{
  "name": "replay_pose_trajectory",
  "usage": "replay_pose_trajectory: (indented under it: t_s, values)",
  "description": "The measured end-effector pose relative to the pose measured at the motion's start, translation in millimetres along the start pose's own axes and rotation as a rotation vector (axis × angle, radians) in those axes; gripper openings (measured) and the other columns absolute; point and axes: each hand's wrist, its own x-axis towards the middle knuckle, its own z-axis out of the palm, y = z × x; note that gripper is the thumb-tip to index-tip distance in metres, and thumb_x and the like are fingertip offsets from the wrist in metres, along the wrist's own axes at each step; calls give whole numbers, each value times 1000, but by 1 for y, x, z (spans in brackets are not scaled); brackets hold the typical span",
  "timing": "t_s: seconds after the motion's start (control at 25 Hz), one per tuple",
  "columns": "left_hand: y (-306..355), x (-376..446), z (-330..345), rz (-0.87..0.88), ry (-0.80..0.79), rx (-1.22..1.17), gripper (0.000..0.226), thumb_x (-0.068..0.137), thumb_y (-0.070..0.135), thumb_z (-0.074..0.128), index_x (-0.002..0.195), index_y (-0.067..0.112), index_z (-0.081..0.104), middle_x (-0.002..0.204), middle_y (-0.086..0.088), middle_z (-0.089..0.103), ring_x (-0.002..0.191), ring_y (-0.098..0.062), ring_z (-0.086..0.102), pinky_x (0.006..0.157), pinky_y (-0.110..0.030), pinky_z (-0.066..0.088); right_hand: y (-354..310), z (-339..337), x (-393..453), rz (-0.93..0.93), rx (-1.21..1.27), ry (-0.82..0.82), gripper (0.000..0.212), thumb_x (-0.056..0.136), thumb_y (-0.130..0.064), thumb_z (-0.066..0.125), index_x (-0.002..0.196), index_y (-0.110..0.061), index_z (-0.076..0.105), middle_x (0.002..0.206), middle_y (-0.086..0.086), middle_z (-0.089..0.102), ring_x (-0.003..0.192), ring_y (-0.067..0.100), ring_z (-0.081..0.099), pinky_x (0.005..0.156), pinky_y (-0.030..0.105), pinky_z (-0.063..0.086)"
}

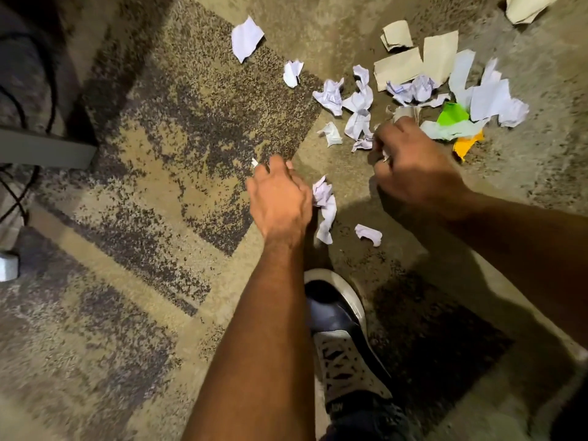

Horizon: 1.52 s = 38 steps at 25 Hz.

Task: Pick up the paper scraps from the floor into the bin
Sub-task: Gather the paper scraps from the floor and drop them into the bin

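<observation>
Several paper scraps lie on the carpet: white crumpled pieces (358,105), brown sheets (413,63), a green piece (453,114), an orange piece (466,144) and a white sheet (246,38) farther left. My left hand (280,198) has its fingers curled round crumpled white paper (324,205), which sticks out at its right side and past its fingertips. My right hand (410,160) grips small scraps at the near edge of the pile, with brown paper (405,113) showing above its knuckles. One small white scrap (368,234) lies between my arms. No bin is in view.
My shoe (343,338) stands on the carpet below my hands. A grey furniture leg (44,151) and black cables (19,192) sit at the left edge. Another brown paper (528,6) lies at the top right corner.
</observation>
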Motion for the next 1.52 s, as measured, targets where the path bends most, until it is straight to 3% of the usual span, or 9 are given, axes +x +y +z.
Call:
replay_pose_trajectory:
  t_s: [0.2, 0.44, 0.56, 0.8, 1.0, 1.12, 1.2, 1.28, 1.52]
  values:
    - [-25, 14, -5, -207, -122, -100, 43, 100, 29, 48, 131, 9, 26, 97, -9, 61, 91, -27, 59, 75, -36, 48, 3, 11, 18, 93, -28, -84, 32, 96, -19, 47, 127, -23, 42, 116, 11, 47, 81, 21, 45, 65, 31, 36]
    - [-25, 36, 6, -178, -159, -89, 42, 104, 48, 29, 129, 15, 25, 96, -11, 64, 95, -33, 60, 81, -48, 53, -17, 34, 16, -277, -33, -195, 33, 101, -28, 48, 132, -19, 44, 119, 14, 46, 89, 21, 56, 77, 33, 53]
    - [-27, 39, 7, -189, -166, -47, 23, 105, 31, 35, 124, 19, 26, 91, -11, 64, 89, -32, 60, 71, -45, 51, -30, 50, 18, -252, -42, -313, 57, 96, -47, 48, 142, -17, 35, 128, 18, 44, 110, 33, 54, 89, 45, 51]
    - [-29, 39, 6, -202, -270, -16, 45, 96, 4, 42, 134, 22, 26, 108, -17, 59, 103, -31, 57, 80, -43, 52, -37, 69, -5, -525, -428, -339, 78, 87, -78, 25, 149, -30, 26, 136, 21, 50, 114, 39, 49, 77, 49, 51]
    - [-35, 38, 2, -140, -303, -21, 46, 94, -2, 47, 132, 18, 29, 112, -19, 58, 109, -33, 56, 91, -46, 54, -26, 90, -22, -741, -479, -509, 52, 97, -52, 39, 143, -34, 20, 118, 18, 60, 108, 35, 50, 57, 39, 49]
    - [-30, 33, 2, -139, -303, -4, 53, 91, -5, 50, 136, 15, 30, 120, -19, 56, 115, -35, 53, 94, -48, 52, -6, 75, -36, -812, -367, -474, 48, 91, -28, 61, 137, -23, 46, 86, 19, 64, 89, 35, 60, 46, 35, 49]
    - [-30, 28, 3, -125, -313, 51, 61, 88, -7, 53, 141, 15, 30, 132, -18, 52, 125, -35, 45, 101, -49, 48, 12, 68, -47, -821, -317, -389, 42, 87, -8, 57, 129, -14, 60, 86, 20, 68, 80, 35, 64, 50, 39, 56]
    - [-26, 18, 6, -82, -334, 80, 58, 88, -4, 55, 139, 14, 33, 133, -17, 52, 126, -34, 44, 102, -48, 47, 21, 61, -57, -782, -281, -417, 38, 86, -3, 58, 123, -11, 63, 97, 24, 70, 80, 35, 66, 57, 42, 59]
    - [30, -26, 15, 106, -330, 4, 49, 92, 10, 60, 135, 17, 38, 133, -10, 54, 120, -26, 46, 98, -43, 45, 40, 25, -77, -602, -281, -437, 34, 76, -8, 79, 108, -5, 67, 79, 17, 65, 66, 28, 64, 47, 35, 53]
